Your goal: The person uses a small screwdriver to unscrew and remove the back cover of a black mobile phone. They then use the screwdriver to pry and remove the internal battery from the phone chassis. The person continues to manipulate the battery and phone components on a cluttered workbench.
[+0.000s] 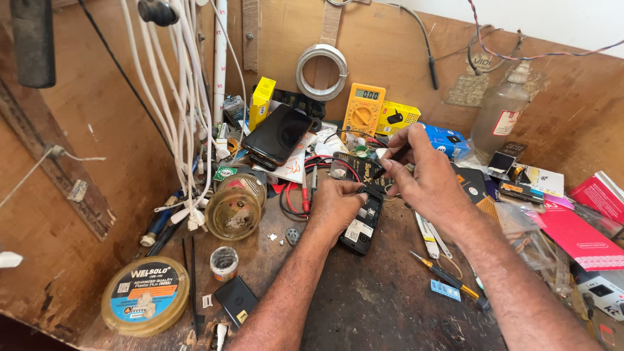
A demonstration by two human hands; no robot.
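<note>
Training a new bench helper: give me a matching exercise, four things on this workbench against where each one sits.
Things:
1. yellow multimeter
2. round solder spool
3. clear bottle
4. small dark phone

Places:
A. front left corner
B. under the left hand, below the right hand
C. against the back wall, centre
D. back right, by the wall

Pairs: 1-C, 2-A, 3-D, 4-B

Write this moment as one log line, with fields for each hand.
left hand: steadies opened phone on workbench | right hand: holds black probe, tip at phone | yellow multimeter behind
</note>
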